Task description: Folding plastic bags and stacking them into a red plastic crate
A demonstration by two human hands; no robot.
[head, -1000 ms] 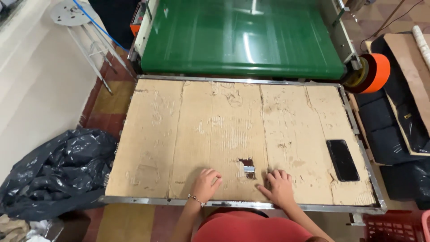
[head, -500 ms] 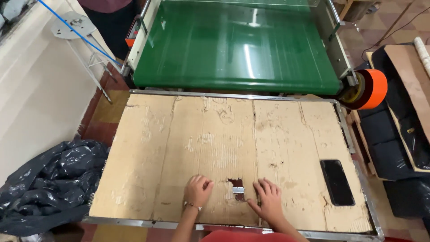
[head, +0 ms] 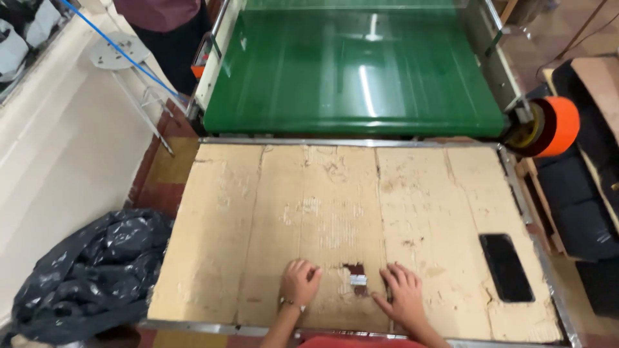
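1. Your left hand (head: pixel 300 282) rests on the cardboard sheet (head: pixel 258 219), near the front edge of the table. The fingers are curled loosely and it holds nothing.
2. Your right hand (head: pixel 403 296) lies flat on the same cardboard, fingers spread and pointing away from you. It also grips nothing.
3. Between your two hands there is a small metal piece (head: pixel 358 280). It lies on the cardboard, just at a dark torn spot (head: pixel 353 269) in the surface. It is just beside your right fingertips; I cannot tell if they touch it. Your left hand is a little apart from it.
4. A black phone (head: pixel 506 267) lies face up on the cardboard to your right, near the metal frame (head: pixel 523 193) of the table, well apart from your right hand.
5. Behind the cardboard is a green conveyor belt (head: pixel 354 71), and at its right end an orange roll (head: pixel 558 125).
6. On the floor at your left lies a black plastic bag (head: pixel 90 277), just beside the table corner.
7. Another person (head: pixel 167 26) stands at the far left, near a white stool (head: pixel 116 51).
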